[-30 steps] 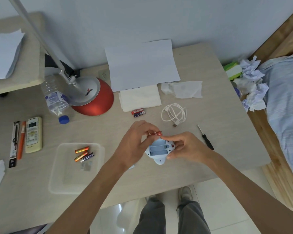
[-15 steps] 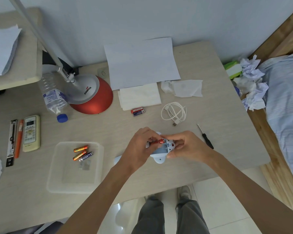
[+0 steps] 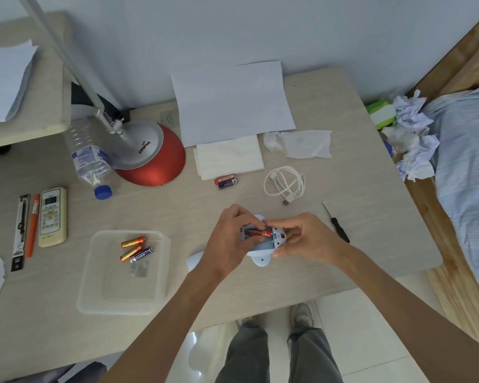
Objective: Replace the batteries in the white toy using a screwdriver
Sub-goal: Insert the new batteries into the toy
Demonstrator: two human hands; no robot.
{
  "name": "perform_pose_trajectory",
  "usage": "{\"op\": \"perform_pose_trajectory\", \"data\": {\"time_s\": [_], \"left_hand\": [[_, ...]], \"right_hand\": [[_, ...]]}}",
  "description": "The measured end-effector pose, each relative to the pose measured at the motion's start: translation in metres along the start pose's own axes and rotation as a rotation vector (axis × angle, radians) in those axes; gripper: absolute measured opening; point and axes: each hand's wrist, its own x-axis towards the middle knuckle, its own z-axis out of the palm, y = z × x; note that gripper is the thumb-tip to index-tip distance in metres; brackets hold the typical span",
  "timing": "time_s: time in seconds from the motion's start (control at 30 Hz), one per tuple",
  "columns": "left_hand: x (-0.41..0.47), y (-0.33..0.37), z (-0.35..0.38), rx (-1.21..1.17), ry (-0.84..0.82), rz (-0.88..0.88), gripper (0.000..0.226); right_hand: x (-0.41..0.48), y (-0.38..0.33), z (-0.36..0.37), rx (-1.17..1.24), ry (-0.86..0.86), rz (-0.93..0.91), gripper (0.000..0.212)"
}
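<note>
While the white toy (image 3: 262, 258) is gripped low over the table (image 3: 343, 134) by the right hand (image 3: 307, 239), a red battery (image 3: 257, 233) is pinched by the left hand (image 3: 230, 241) in the open bay between them. It's probably best pushed in spring end first, then pressed flat, with polarity checked. "COOPER" can be read on the lamp base (image 3: 144, 147) beyond the left hand, and "HUATAI" on the battery pack (image 3: 226, 181) just beyond both.

Pale blue-grey wall (image 3: 233, 29) behind. Light wood-grain desk (image 3: 365, 167) against it; second tabletop (image 3: 47, 87) left. Red-based desk lamp (image 3: 155, 167). White tiled floor (image 3: 371, 335). Wooden bed frame (image 3: 453, 294), blue striped bedding (image 3: 470, 189) right.
</note>
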Motion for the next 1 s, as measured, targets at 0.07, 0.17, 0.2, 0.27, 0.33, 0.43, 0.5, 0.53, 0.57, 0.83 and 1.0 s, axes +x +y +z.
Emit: {"op": "perform_pose_trajectory", "data": {"time_s": [0.07,0.17,0.2,0.27,0.33,0.43,0.5,0.53,0.57,0.83,1.0], "left_hand": [[0.0,-0.002,0.001,-0.031,0.026,-0.011,0.035],[-0.001,-0.002,0.002,-0.081,0.093,-0.035,0.032],[0.0,-0.001,0.004,-0.09,0.106,-0.049,0.033],[0.001,0.0,0.007,-0.119,0.121,-0.079,0.037],[0.003,0.002,0.01,-0.151,0.132,-0.101,0.042],[0.006,0.0,0.014,-0.202,0.154,-0.128,0.045],[0.007,-0.002,0.015,-0.251,0.155,-0.163,0.042],[0.007,-0.004,0.015,-0.274,0.151,-0.184,0.039],[0.008,-0.006,0.015,-0.297,0.147,-0.206,0.037],[0.011,-0.011,0.011,-0.389,0.109,-0.335,0.034],[0.011,-0.008,0.009,-0.421,0.084,-0.354,0.033]], "right_hand": [[0.0,0.0,0.0,-0.003,0.001,-0.001,0.079],[0.0,0.001,0.0,-0.004,0.0,0.003,0.08],[0.0,0.001,0.0,-0.009,0.001,0.006,0.08],[0.0,0.001,0.0,-0.022,0.002,0.008,0.081],[0.001,0.002,0.0,-0.03,0.006,0.011,0.081],[0.002,0.003,0.0,-0.027,0.002,0.018,0.082],[0.003,0.003,0.0,-0.03,-0.003,0.014,0.082],[0.003,0.003,0.0,-0.032,-0.001,0.015,0.082],[0.003,0.003,0.0,-0.034,0.003,0.018,0.082],[0.003,0.003,0.0,-0.04,0.009,0.015,0.082],[0.002,0.003,-0.001,-0.032,0.004,-0.001,0.08]]}}
